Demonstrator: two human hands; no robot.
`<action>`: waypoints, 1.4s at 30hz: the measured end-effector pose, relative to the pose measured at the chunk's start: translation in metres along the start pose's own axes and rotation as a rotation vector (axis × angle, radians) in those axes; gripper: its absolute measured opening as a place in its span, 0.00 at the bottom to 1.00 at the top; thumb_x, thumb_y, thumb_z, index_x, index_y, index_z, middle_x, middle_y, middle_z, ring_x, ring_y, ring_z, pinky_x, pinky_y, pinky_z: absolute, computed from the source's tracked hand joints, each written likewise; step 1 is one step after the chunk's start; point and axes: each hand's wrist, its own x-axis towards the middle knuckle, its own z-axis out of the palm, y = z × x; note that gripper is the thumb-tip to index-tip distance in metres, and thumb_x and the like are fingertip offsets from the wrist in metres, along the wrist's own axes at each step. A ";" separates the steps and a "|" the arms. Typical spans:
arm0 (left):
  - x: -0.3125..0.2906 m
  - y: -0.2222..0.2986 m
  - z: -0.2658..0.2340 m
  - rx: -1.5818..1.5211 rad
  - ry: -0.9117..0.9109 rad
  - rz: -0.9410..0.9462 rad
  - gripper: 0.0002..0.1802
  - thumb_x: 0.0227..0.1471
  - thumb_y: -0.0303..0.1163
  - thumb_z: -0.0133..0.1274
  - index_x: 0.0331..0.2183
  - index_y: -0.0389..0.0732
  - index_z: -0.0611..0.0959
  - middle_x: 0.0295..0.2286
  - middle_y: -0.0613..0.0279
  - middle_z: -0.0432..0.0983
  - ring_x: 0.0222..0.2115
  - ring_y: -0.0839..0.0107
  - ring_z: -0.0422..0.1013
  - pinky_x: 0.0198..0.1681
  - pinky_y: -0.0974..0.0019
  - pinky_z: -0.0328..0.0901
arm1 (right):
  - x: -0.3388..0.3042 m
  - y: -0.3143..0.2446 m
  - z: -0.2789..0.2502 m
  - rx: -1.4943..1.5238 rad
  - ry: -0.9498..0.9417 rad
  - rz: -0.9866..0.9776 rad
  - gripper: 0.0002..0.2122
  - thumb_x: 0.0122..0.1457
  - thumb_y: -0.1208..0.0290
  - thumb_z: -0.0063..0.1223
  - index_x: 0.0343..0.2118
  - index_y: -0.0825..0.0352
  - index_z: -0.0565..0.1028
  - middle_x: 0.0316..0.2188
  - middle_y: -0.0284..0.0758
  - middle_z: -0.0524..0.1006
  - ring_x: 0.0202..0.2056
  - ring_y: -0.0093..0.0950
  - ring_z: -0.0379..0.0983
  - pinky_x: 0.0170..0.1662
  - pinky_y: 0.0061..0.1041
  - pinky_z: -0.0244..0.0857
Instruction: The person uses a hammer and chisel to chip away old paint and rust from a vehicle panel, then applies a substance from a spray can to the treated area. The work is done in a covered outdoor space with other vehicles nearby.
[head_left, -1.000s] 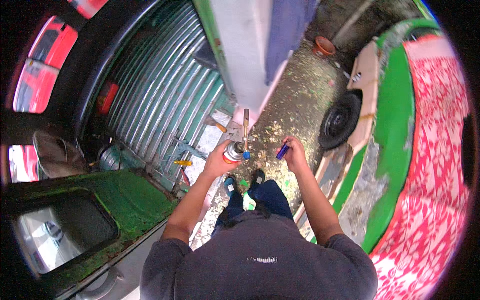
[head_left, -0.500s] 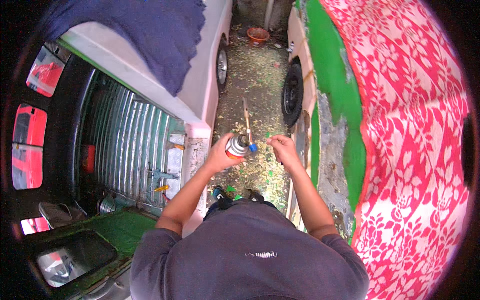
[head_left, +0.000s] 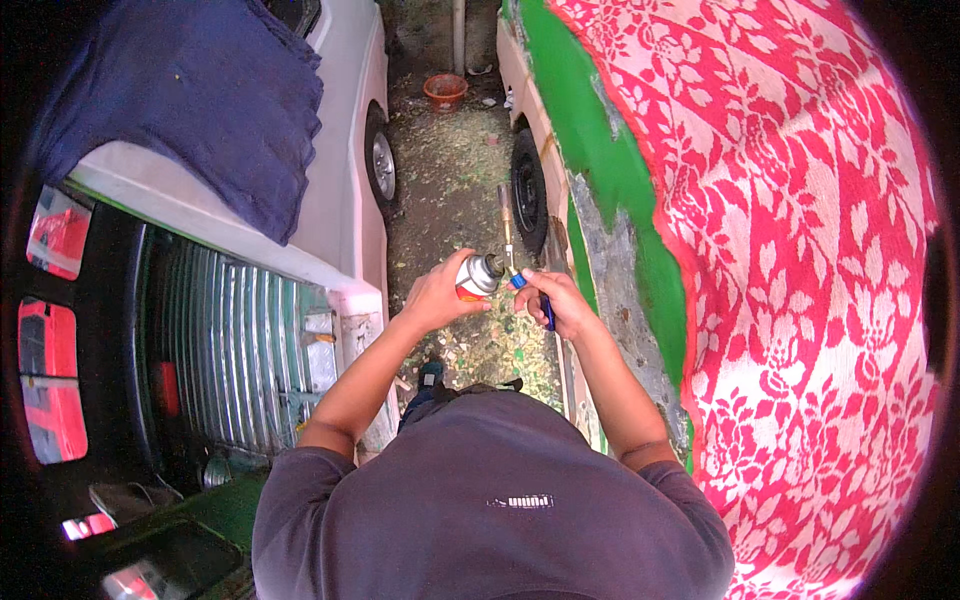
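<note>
My left hand (head_left: 437, 296) is wrapped round the white and red can (head_left: 474, 277) of a gas torch, held tilted in front of me. From the can's dark top, the torch's metal burner tube (head_left: 507, 228) points away from me. A blue knob (head_left: 518, 281) sits at the base of that tube. The thumb and forefinger of my right hand (head_left: 566, 302) close on this knob. A slim dark blue object (head_left: 547, 313) is tucked in the same hand's other fingers; its kind cannot be made out. No flame shows at the tube's end.
A pale vehicle body (head_left: 340, 130) under a dark blue cloth (head_left: 200, 120) stands left; ridged metal panels (head_left: 230, 350) lie nearer. Right is a green and grey body (head_left: 610, 240) beneath a red and white floral cloth (head_left: 800, 300). An orange basin (head_left: 445, 92) sits on the leaf-strewn ground (head_left: 440, 150).
My right hand has moved in from beside the torch and taken the blue knob. The surroundings have shifted left and down in the view. My left hand keeps its hold on the can.
</note>
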 end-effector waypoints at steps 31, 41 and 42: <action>0.059 -0.036 -0.015 -0.027 -0.013 0.150 0.49 0.37 0.49 0.68 0.56 0.36 0.66 0.49 0.42 0.71 0.50 0.48 0.70 0.52 0.53 0.65 | 0.045 -0.005 0.028 0.007 0.187 -0.096 0.17 0.66 0.57 0.47 0.27 0.66 0.71 0.16 0.27 0.64 0.14 0.16 0.56 0.16 0.17 0.48; 0.061 -0.038 -0.014 -0.047 -0.055 0.154 0.51 0.35 0.49 0.69 0.56 0.37 0.66 0.49 0.41 0.70 0.50 0.48 0.69 0.52 0.54 0.64 | 0.045 -0.002 0.028 0.001 0.213 -0.076 0.18 0.66 0.53 0.44 0.27 0.63 0.69 0.16 0.25 0.62 0.15 0.16 0.54 0.17 0.18 0.48; 0.061 -0.038 -0.016 -0.061 -0.075 0.156 0.51 0.34 0.48 0.70 0.56 0.37 0.66 0.49 0.41 0.70 0.50 0.48 0.69 0.53 0.54 0.64 | 0.042 -0.006 0.026 0.113 0.160 -0.020 0.18 0.66 0.52 0.44 0.27 0.62 0.68 0.16 0.25 0.62 0.15 0.16 0.55 0.17 0.18 0.49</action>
